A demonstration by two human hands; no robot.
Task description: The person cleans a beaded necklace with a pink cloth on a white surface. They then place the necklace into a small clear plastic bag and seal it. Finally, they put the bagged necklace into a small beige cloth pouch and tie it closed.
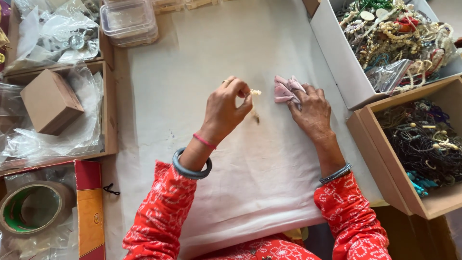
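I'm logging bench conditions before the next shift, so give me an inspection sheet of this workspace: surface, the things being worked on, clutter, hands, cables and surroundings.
Surface: white cloth over the table, creased, faint marks near its middle.
Job's things: small gold trinket pinched above the cloth; pink rag bunched on the cloth.
Clutter: cardboard box among plastic bags; tape roll in a red carton; clear tubs stacked at the top.
Grips: left hand closed on the trinket; right hand pressing the rag down.
Cables: nothing seen.
Surroundings: white box of mixed bead necklaces and brown box of dark corded ones on the right.
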